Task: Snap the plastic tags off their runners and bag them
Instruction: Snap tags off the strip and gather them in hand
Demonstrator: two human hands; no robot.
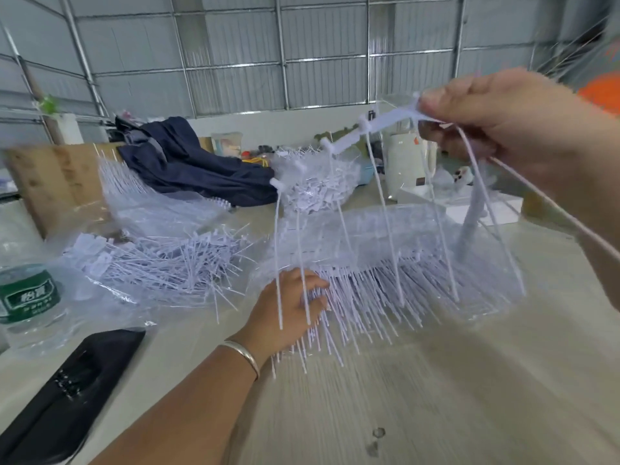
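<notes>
Runner (pixel 375 129) held aloft by right hand (pixel 510 122), pinched at upper end, long axis sloping down-left, tags (pixel 385 209) dangling from it. Left hand (pixel 288 310) below, nearer free low end, fingers loosely curled on bagged tag pile (pixel 402 263) on surface (pixel 436 397), apparently gripping nothing.

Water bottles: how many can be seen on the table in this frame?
1. The water bottle, with a green label, stands at the table's left edge beside the clear bags. Others may be hidden behind the clutter at the back.
</notes>
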